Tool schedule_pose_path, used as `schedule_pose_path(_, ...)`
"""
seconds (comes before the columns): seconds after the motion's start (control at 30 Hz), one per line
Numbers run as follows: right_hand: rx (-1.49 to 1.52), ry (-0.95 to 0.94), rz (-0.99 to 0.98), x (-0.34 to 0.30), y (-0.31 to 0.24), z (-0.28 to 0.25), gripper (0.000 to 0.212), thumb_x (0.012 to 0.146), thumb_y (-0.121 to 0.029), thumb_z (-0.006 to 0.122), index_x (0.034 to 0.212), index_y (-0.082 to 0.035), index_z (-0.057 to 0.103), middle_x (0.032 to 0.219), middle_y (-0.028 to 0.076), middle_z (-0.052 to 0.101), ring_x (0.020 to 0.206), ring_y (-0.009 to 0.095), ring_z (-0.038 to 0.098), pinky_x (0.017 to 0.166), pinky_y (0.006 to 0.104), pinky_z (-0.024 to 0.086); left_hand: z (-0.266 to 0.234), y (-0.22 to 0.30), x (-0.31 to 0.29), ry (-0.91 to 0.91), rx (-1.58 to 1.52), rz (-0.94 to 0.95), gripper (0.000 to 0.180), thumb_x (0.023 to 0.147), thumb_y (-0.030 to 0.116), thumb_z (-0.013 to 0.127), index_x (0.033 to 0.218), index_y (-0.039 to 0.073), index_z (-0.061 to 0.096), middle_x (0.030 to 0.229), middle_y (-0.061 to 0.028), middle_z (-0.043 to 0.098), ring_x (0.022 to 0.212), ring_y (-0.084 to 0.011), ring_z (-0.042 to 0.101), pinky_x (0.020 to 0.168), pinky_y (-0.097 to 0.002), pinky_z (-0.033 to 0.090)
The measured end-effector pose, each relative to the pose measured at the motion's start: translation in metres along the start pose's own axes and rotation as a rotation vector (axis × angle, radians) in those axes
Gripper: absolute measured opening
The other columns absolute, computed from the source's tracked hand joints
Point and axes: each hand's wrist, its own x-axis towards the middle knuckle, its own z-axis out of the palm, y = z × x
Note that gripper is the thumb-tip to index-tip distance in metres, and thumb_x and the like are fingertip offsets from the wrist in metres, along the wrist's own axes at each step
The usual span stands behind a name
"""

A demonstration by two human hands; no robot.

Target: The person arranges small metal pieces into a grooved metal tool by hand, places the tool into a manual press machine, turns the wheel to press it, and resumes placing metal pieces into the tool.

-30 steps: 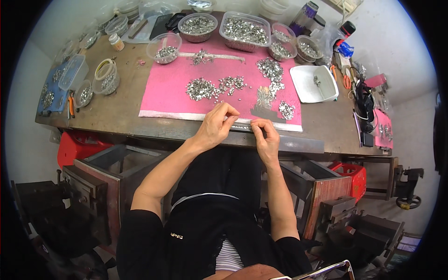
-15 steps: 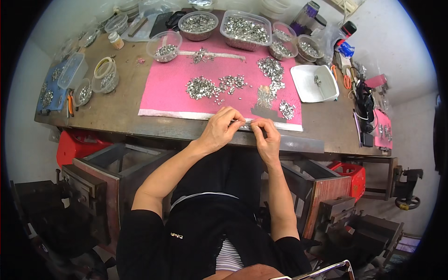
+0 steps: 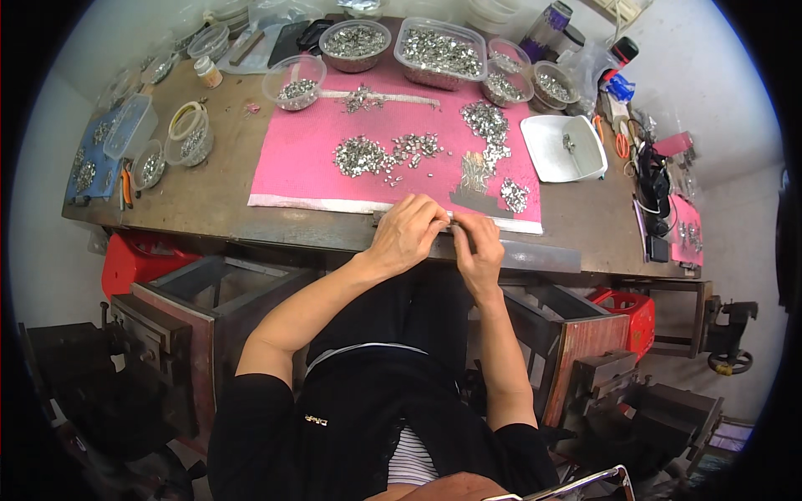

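At the front edge of the pink mat, my left hand and my right hand meet with fingertips almost touching. The fingers of both are closed in a pinch; what lies between them is too small and too covered to name. Just beyond my right hand lie a flat grey plate, a row of thin metal strips and a little heap of shiny metal pieces. Larger piles of small silvery metal pieces spread over the middle of the mat.
Along the back stand a round tub and a rectangular tub, both full of metal pieces. A white tray is at the right, near orange-handled tools. Pliers lie at the left. Red stools sit below the table.
My left hand has rolled slightly, its fingers now curling further over toward my right hand. My right hand has barely moved. The piles and tubs are unchanged.
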Motion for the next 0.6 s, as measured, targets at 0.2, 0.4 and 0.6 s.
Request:
schedule_pose_path(0.2, 0.330, 0.037, 0.402, -0.0027, 0.0063, -0.0033, 0.014, 0.093, 0.001, 0.067, 0.106, 0.000, 0.071, 0.097, 0.011, 0.072, 0.089, 0.022, 0.070, 0.080, 0.0316, 0.053, 0.0044, -0.0031, -0.0009, -0.011, 0.089, 0.031, 0.007, 0.090, 0.008, 0.067, 0.095, 0.004, 0.064, 0.090, -0.0097, 0.063, 0.086, -0.0312, 0.060, 0.077, -0.0423, 0.047)
schedule_pose_path(0.4, 0.349, 0.034, 0.416, -0.0031, 0.0052, -0.0035, 0.012, 0.094, 0.001, 0.066, 0.105, 0.000, 0.071, 0.097, 0.012, 0.072, 0.089, 0.021, 0.069, 0.080, 0.0314, 0.053, 0.0064, -0.0029, -0.0012, 0.007, 0.117, 0.063, 0.006, 0.092, 0.009, 0.066, 0.093, 0.005, 0.062, 0.090, -0.0084, 0.061, 0.084, -0.0296, 0.059, 0.076, -0.0423, 0.045)
schedule_pose_path(0.6, 0.343, 0.042, 0.399, -0.0029, 0.0052, -0.0047, 0.012, 0.093, 0.002, 0.066, 0.104, 0.000, 0.071, 0.097, 0.011, 0.072, 0.089, 0.021, 0.069, 0.081, 0.0314, 0.053, 0.0053, -0.0024, -0.0003, -0.021, 0.119, 0.070, 0.007, 0.090, 0.007, 0.066, 0.095, 0.004, 0.062, 0.090, -0.0108, 0.061, 0.084, -0.0327, 0.060, 0.076, -0.0429, 0.047)
